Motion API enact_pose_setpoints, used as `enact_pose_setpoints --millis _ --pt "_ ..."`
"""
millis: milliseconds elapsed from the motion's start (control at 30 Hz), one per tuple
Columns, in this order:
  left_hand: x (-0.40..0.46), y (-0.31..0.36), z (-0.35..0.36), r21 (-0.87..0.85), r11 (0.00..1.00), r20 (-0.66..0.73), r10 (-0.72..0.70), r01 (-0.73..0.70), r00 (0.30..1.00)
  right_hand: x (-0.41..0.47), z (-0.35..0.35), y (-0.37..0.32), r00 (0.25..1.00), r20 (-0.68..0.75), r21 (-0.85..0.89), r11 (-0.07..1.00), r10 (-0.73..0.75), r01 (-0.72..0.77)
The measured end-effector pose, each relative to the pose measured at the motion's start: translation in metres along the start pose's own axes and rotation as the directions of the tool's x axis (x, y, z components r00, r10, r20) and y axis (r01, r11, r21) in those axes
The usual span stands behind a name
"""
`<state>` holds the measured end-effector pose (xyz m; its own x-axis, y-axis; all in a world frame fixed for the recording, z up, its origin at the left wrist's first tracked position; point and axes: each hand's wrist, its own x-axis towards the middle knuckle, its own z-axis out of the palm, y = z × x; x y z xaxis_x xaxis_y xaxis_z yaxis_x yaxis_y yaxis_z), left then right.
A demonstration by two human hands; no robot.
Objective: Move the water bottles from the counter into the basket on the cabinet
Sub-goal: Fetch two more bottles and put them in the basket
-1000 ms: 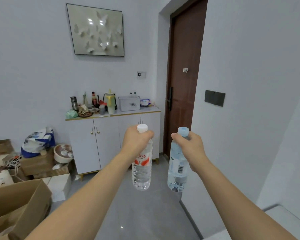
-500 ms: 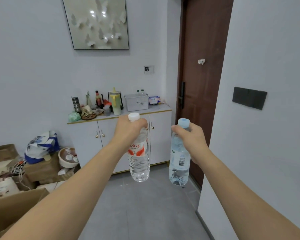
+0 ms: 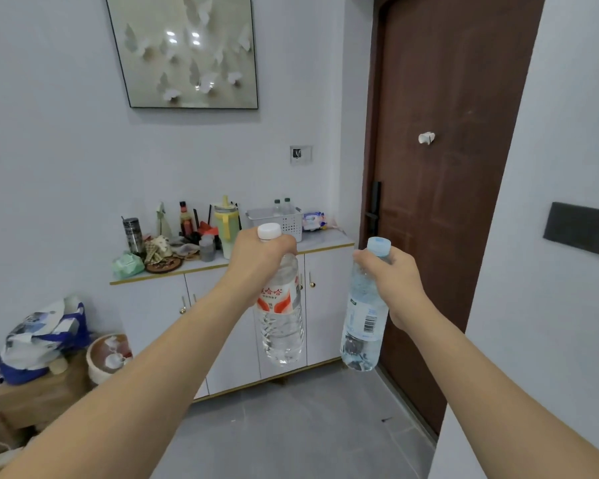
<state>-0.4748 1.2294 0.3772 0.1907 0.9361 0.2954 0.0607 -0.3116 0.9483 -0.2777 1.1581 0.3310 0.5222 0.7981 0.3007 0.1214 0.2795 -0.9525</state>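
My left hand grips the neck of a clear water bottle with a white cap and a red label. My right hand grips the neck of a second clear bottle with a pale blue cap and a white barcode label. Both bottles hang upright in mid-air in front of me. Ahead, a white slotted basket stands at the right end of the white cabinet, with two small bottles showing above its rim. The left bottle's cap overlaps the basket's lower edge.
The cabinet top holds a steel tumbler, a green jug, sauce bottles, a green packet and a wipes pack. A brown door is to the right. Bags, a bowl and cardboard boxes crowd the floor on the left.
The cabinet and basket have grown larger in view as I came closer. Both hands still hold their bottles, with the bottles now in front of the cabinet doors.
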Motion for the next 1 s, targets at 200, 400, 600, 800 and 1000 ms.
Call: enact_pose_setpoints --millis 200,400,600,800,1000 --pt "0.075 -0.039 0.011 -0.074 0.995 -0.015 -0.063 0.062 0.998 0.07 0.026 0.031 1.0 -0.007 -0.003 1.0 0.022 -0.022" --pt "0.161 -0.069 0.032 -0.133 0.986 -0.033 -0.105 0.099 0.994 0.16 0.044 0.074 0.999 0.011 0.01 0.999 0.031 -0.031" --pt "0.266 -0.086 0.071 -0.121 0.991 -0.034 -0.055 0.051 0.998 0.271 0.053 0.103 0.998 0.059 0.089 0.996 -0.011 0.006" --pt "0.363 -0.098 0.095 -0.163 0.986 -0.059 -0.03 0.02 0.998 0.373 0.058 0.121 0.992 0.091 0.106 0.991 -0.089 0.08" --pt "0.454 -0.109 0.098 -0.176 0.984 -0.143 -0.03 0.005 0.989 0.457 0.077 0.146 0.991 0.1 0.102 0.992 -0.084 0.074"
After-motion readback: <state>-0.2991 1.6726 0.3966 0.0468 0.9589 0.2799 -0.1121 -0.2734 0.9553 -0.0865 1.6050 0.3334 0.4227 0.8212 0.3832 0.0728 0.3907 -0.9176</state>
